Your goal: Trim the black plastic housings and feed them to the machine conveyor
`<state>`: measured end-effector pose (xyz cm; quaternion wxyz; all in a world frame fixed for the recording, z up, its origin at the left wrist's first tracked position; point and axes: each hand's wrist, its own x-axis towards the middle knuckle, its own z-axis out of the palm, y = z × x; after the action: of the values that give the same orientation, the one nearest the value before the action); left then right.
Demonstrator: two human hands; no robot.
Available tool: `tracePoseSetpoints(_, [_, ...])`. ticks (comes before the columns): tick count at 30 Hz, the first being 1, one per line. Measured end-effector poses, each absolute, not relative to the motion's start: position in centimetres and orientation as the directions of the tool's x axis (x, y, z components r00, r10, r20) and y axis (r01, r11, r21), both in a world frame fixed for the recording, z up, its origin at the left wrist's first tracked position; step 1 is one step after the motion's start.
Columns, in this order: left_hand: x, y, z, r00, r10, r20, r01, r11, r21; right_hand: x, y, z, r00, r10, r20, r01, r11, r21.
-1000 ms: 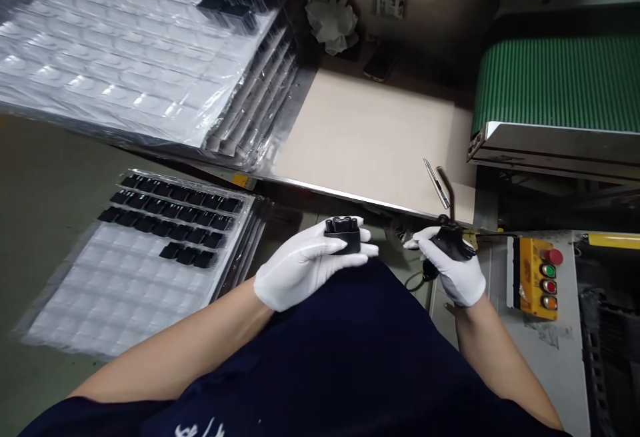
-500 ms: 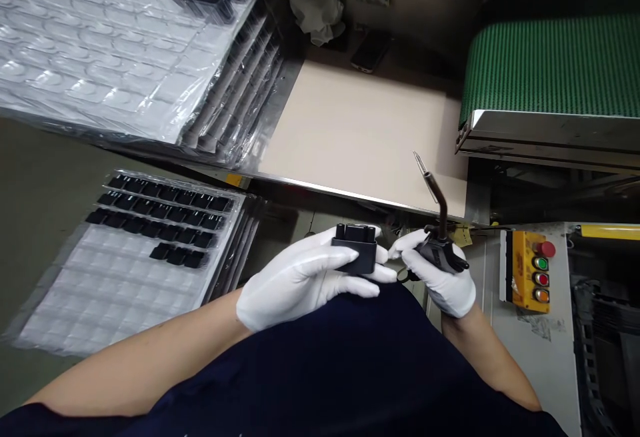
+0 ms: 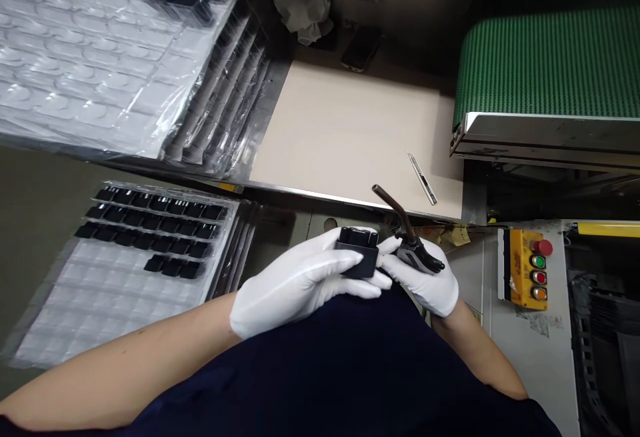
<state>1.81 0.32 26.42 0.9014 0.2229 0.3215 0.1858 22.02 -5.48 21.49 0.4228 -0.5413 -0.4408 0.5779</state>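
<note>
My left hand [image 3: 300, 280], in a white glove, is closed around a small black plastic housing [image 3: 358, 254] with short posts and a raised block on its upper side. My right hand [image 3: 430, 280], gloved too, grips the dark handle of what looks like a hand torch [image 3: 407, 230] with a bent brown metal tube. The tube points up and left, above and to the right of the housing. Close to each other, the two hands are in front of my body, and my right fingertips come near the housing. Beyond them a slim cutter knife [image 3: 423, 180] lies on the beige board [image 3: 340, 124].
At lower left a clear tray [image 3: 105, 290] holds several rows of black parts. Larger stacked trays [image 3: 100, 70] stand at upper left. A phone [image 3: 361, 48] and a crumpled white glove [image 3: 303, 7] lie behind the board. On the right are a green conveyor belt [image 3: 550, 70] and a yellow button box [image 3: 527, 270].
The torch in my right hand has tilted left, its tube end moving away from the knife toward the housing. My right hand has come closer to the left. The view has shifted slightly.
</note>
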Motion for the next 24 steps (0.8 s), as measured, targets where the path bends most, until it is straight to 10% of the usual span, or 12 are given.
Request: tracePoseSetpoints(24, [-2.8, 13.5, 25.8, 0.716, 0.481, -0.506, 0.163, 0.589, 0.792, 13.8, 5.0, 25.8, 0.194, 0.97, -0.148, 0.217, -0.19, -0.957])
